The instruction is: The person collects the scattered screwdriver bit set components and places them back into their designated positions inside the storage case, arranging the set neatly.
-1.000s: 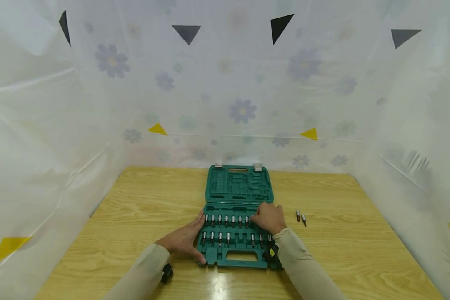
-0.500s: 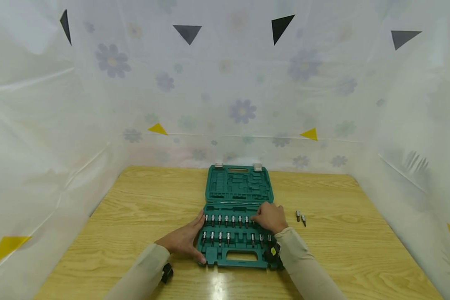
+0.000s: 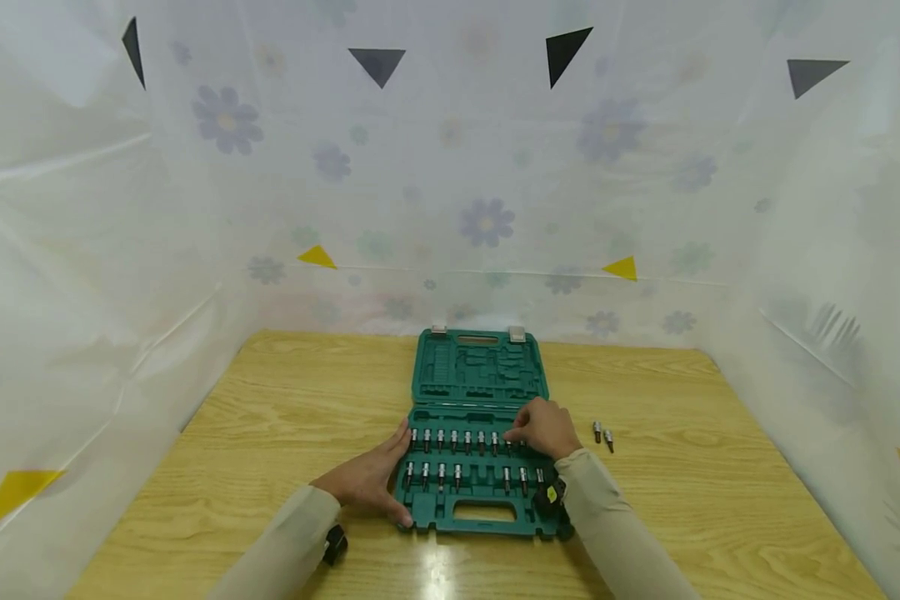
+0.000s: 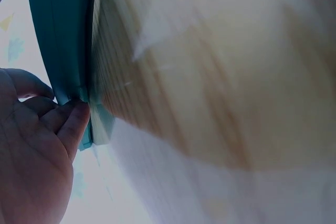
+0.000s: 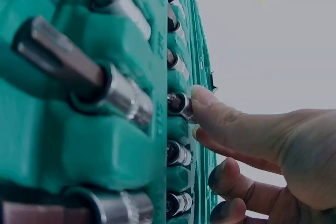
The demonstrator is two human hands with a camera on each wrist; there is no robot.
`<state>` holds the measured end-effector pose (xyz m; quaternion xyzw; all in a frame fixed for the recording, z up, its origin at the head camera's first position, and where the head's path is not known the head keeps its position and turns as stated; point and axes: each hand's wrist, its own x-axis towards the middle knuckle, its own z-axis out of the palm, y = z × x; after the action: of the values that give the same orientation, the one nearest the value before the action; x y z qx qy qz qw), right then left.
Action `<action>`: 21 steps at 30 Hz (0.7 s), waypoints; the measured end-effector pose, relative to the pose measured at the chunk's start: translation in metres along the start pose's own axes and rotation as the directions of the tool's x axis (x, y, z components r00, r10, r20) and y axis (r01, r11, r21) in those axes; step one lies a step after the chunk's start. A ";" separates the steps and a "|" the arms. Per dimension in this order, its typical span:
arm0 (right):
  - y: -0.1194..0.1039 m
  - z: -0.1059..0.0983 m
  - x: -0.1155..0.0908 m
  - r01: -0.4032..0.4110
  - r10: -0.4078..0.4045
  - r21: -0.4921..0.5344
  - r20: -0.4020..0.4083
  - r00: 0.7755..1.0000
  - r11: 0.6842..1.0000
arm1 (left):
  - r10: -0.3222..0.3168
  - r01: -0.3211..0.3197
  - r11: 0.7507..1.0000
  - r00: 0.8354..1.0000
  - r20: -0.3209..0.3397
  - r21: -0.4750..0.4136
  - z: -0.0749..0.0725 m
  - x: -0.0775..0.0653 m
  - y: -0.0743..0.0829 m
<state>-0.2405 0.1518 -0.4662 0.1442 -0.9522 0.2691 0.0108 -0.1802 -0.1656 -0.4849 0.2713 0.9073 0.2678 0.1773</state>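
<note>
A green tool case [image 3: 429, 510] lies unfolded on the wooden table, with bit sockets [image 3: 453, 440] in two rows of slots. My left hand [image 3: 367, 483] stretches along its left side, thumb at the front corner; the left wrist view shows fingertips [image 4: 79, 109] against the case's edge. Over the right part of the back row, my right hand [image 3: 549, 429] pinches a bit socket [image 5: 181, 106] sitting in its slot. Its thumb touches the socket's chrome end in the right wrist view, the forefinger is just below, and the other fingers are curled.
Two loose bit sockets [image 3: 602, 436] lie on the table [image 3: 675, 475] right of the case. The lid [image 3: 435, 367] lies folded back behind, near the pale flowered sheet [image 3: 420, 183]. Front-row bit sockets [image 3: 441, 475] stand before the right hand.
My right hand has shifted slightly up and right over the back row, showing more of the sockets under its fingers. The left hand and the loose sockets stay put.
</note>
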 end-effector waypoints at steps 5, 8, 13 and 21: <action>0.003 0.001 0.004 -0.044 0.044 0.011 0.025 0.999 0.999 | 0.000 0.000 1.000 1.000 0.001 -0.004 0.000 0.000 0.000; 0.002 -0.001 0.005 -0.068 0.067 0.024 0.040 0.997 0.997 | 0.006 -0.006 1.000 1.000 0.002 -0.003 0.000 0.001 0.000; 0.001 -0.002 0.006 -0.069 0.068 0.030 0.045 0.997 0.997 | 0.010 -0.010 1.000 1.000 0.001 0.001 0.000 0.002 0.000; 0.006 0.001 0.007 -0.052 0.050 0.047 0.032 0.998 0.998 | 0.007 -0.007 1.000 1.000 0.003 -0.005 0.000 0.001 0.000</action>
<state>-0.2488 0.1539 -0.4694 0.1242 -0.9489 0.2897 -0.0140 -0.1809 -0.1651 -0.4846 0.2744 0.9054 0.2705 0.1784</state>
